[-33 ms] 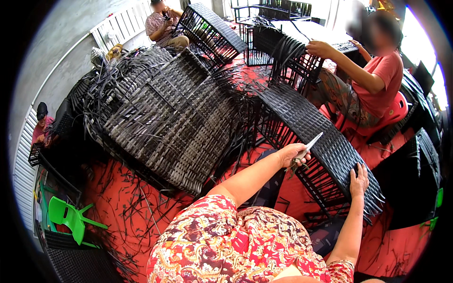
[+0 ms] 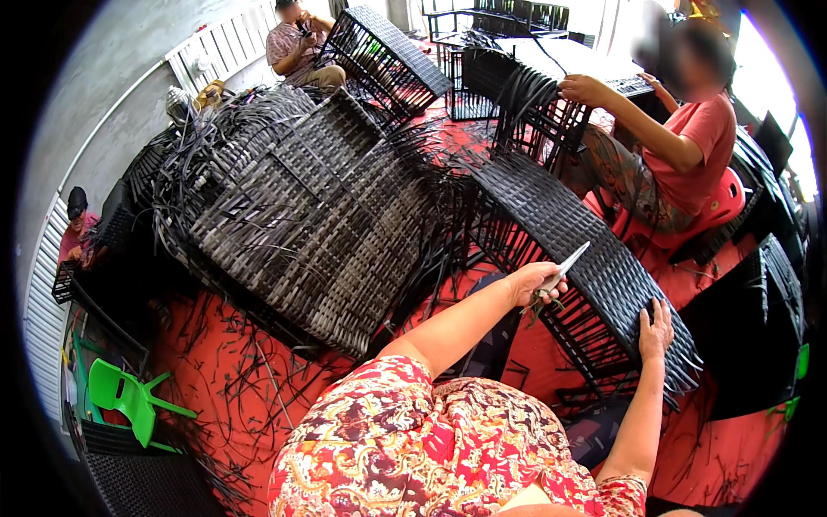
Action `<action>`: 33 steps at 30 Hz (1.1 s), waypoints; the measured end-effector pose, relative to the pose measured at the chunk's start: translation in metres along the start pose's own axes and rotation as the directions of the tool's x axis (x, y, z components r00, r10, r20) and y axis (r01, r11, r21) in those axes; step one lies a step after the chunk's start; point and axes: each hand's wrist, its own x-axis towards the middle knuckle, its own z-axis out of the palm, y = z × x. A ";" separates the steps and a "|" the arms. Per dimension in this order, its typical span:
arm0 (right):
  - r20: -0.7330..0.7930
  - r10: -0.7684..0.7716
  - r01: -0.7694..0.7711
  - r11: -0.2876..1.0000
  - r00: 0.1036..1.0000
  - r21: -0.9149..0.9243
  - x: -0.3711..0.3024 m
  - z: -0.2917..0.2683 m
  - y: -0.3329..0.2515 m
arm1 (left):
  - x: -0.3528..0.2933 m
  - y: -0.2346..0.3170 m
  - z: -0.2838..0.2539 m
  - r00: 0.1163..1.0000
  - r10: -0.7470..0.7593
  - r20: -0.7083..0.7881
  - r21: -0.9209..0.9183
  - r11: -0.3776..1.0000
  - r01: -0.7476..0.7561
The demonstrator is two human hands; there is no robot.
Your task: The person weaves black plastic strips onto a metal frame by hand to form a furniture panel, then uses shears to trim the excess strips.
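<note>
My left hand [image 2: 536, 283] is closed around a pair of scissors [image 2: 572, 258], whose silver blades point up and to the right. The scissors' blades look together, just over the edge of a long black woven panel [image 2: 564, 215]. Dark strip ends hang under that hand. My right hand [image 2: 656, 331] lies flat on the panel's near end, fingers spread, holding nothing. Loose strip ends stick out along the panel's near right edge. Below its left side runs an open black frame [image 2: 579, 340] of bars and strips.
A large grey-black woven piece [image 2: 301, 233] stands at left, beside heaped strips [image 2: 194, 168]. A co-worker in a red shirt [image 2: 708, 142] handles strips on a red chair [image 2: 732, 194]. Two others sit farther off. A green chair [image 2: 121, 388] lies on the red floor [image 2: 258, 379], scattered with offcuts.
</note>
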 end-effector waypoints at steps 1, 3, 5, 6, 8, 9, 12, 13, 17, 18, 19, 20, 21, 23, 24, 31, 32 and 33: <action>0.002 0.001 -0.001 1.000 1.000 0.003 0.000 0.000 0.000 | 0.000 0.000 0.000 1.000 0.001 -0.001 0.005 1.000 -0.001; 0.002 0.000 0.000 1.000 1.000 0.004 0.000 0.000 -0.001 | 0.001 0.000 -0.001 1.000 0.000 0.002 -0.005 1.000 0.000; 0.003 0.002 -0.002 1.000 1.000 0.004 0.001 0.000 -0.001 | 0.001 0.000 -0.001 1.000 -0.001 0.000 -0.006 1.000 0.001; 0.004 0.004 -0.004 1.000 1.000 0.003 0.000 0.000 -0.001 | 0.000 0.000 0.000 1.000 -0.001 -0.005 -0.001 1.000 0.001; 0.007 0.004 -0.004 1.000 1.000 0.002 -0.001 -0.001 -0.002 | -0.001 -0.001 0.000 1.000 -0.001 -0.004 0.009 1.000 0.001; 0.009 0.001 -0.001 1.000 1.000 0.002 -0.001 -0.002 -0.002 | -0.001 -0.001 0.000 1.000 0.003 -0.003 0.012 1.000 -0.003; 0.011 -0.003 0.003 1.000 1.000 0.004 -0.001 -0.001 -0.002 | -0.002 -0.002 -0.001 1.000 0.010 -0.005 0.016 1.000 -0.010; 0.011 -0.003 0.003 1.000 1.000 0.005 -0.002 -0.001 -0.001 | -0.001 -0.003 -0.001 1.000 0.009 -0.010 0.013 1.000 -0.009; -0.062 -0.022 0.021 1.000 0.998 -0.008 0.001 0.011 0.020 | 0.002 0.000 0.010 1.000 -0.005 -0.031 0.063 0.998 0.007; -0.098 -0.056 0.056 0.998 0.994 -0.002 0.004 0.022 0.022 | 0.013 -0.005 -0.004 0.998 -0.031 0.047 0.009 0.999 0.031; -0.135 -0.067 0.066 0.998 0.989 -0.012 0.007 0.026 0.031 | 0.013 -0.004 -0.002 0.999 -0.047 0.010 -0.011 0.999 0.047; -0.131 -0.071 0.071 0.997 0.989 -0.003 0.009 0.026 0.028 | 0.011 -0.003 -0.003 1.000 -0.028 0.006 0.011 1.000 0.028; -0.130 -0.073 0.074 0.997 0.989 0.003 0.009 0.022 0.019 | 0.009 -0.003 -0.007 1.000 -0.014 0.008 0.022 1.000 0.014; -0.130 -0.067 0.067 0.998 0.989 -0.003 0.006 0.016 0.006 | 0.001 0.001 -0.007 1.000 0.006 0.023 0.026 1.000 -0.007; -0.123 -0.055 0.057 0.998 0.991 0.009 0.006 0.015 0.001 | -0.004 0.002 -0.006 0.999 0.024 0.024 0.024 0.999 -0.025; -0.083 -0.026 0.029 0.999 0.996 0.027 0.000 0.004 0.004 | -0.001 0.002 0.005 1.000 0.005 0.015 0.078 0.997 -0.007; -0.075 -0.013 0.015 1.000 0.997 0.025 -0.001 0.002 0.002 | -0.002 0.002 0.005 1.000 0.009 0.014 0.065 0.998 -0.010; -0.076 -0.019 0.020 1.000 0.997 0.017 -0.002 0.003 0.000 | -0.003 0.002 0.004 1.000 0.012 0.014 0.054 0.998 -0.013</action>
